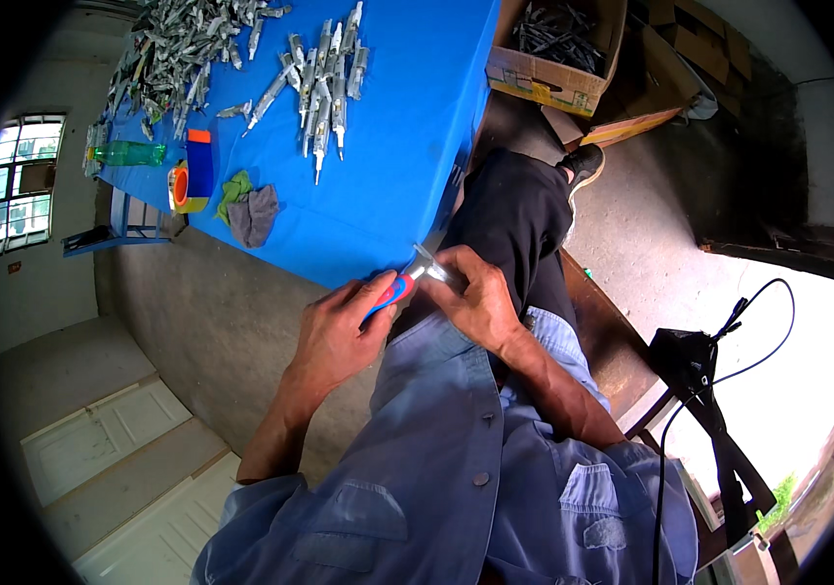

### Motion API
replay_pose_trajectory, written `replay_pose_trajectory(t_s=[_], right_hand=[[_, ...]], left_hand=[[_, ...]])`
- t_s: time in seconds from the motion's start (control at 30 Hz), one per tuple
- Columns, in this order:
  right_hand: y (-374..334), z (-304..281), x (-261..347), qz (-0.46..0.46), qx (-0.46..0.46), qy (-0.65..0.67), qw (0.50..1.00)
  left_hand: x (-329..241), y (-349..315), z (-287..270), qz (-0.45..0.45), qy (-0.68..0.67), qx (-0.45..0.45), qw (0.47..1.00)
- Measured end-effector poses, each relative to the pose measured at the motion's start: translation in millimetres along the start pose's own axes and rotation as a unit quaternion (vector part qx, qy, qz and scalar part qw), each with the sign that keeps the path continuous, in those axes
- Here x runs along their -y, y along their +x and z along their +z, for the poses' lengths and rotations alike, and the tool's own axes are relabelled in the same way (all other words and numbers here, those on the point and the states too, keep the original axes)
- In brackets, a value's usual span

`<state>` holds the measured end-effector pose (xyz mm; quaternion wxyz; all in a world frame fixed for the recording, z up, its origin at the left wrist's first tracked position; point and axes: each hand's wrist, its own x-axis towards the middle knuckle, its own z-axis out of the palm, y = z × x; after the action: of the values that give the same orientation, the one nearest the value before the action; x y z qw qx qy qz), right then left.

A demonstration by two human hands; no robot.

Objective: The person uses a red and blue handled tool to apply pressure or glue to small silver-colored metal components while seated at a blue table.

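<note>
My left hand [332, 334] is closed around the red and blue handle [393, 294] of a small tool. A shiny metal part [423, 261] extends from the handle's far end, close to my right fingers. With bent fingers, my right hand [480, 304] grips a small clear-and-silver piece [441, 274]; its exact kind is hard to make out. Both hands meet above my lap, at the near corner of the blue-covered table [378, 210]. On that table lies a loose group of slim silvery pieces with pointed ends [324, 88].
A larger heap of similar pieces [168, 58] covers the table's far left. Near it are a green bottle [129, 153], a blue-and-orange object [199, 166] and grey cloth [255, 215]. A cardboard box [543, 86] holds dark thin pieces. A black cable [663, 458] hangs at my right.
</note>
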<state>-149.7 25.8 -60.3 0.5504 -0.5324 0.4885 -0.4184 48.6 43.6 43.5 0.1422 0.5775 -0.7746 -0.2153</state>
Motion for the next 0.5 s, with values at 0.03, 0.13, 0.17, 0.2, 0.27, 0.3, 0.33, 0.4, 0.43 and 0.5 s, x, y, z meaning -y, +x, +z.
replay_pose_trajectory(t_s=[0.03, 0.13, 0.17, 0.2, 0.27, 0.3, 0.33, 0.4, 0.43, 0.5], right_hand=[[-0.1, 0.0, -0.1, 0.0, 0.0, 0.001, 1.0], [-0.3, -0.1, -1.2, -0.003, -0.006, 0.005, 1.0], [-0.5, 0.5, -2.5, -0.006, -0.009, 0.007, 1.0], [-0.5, 0.7, -3.2, -0.008, -0.013, 0.009, 1.0], [2.0, -0.6, -1.7, -0.004, 0.003, 0.013, 1.0], [2.4, -1.0, -0.8, -0.002, 0.013, 0.016, 1.0], [1.4, -1.2, -0.8, 0.005, 0.014, 0.024, 1.0], [-0.4, -2.0, -0.6, 0.017, 0.016, 0.041, 0.999], [-0.1, -2.4, -1.1, 0.016, 0.019, 0.041, 0.999], [-0.8, -3.2, -5.6, 0.016, 0.025, 0.04, 0.999]], left_hand=[[-0.2, 0.0, 0.4, 0.0, -0.003, -0.002, 1.0], [-0.8, -0.2, 1.0, -0.02, 0.0, 0.012, 1.0], [0.1, -1.6, 0.8, -0.023, 0.002, 0.019, 1.0], [2.3, -3.9, 0.7, -0.026, 0.004, 0.026, 0.999], [1.1, -3.6, -0.1, -0.031, -0.01, 0.025, 0.999], [-4.8, -2.2, -2.5, -0.035, -0.025, 0.017, 0.999], [-8.0, -1.8, -3.7, -0.04, -0.04, 0.009, 0.998], [-5.9, -0.8, -3.9, -0.041, -0.018, 0.013, 0.999], [-4.6, -0.1, -4.6, -0.04, -0.007, 0.015, 0.999], [-2.0, -0.5, -6.3, -0.039, -0.02, -0.006, 0.999]])
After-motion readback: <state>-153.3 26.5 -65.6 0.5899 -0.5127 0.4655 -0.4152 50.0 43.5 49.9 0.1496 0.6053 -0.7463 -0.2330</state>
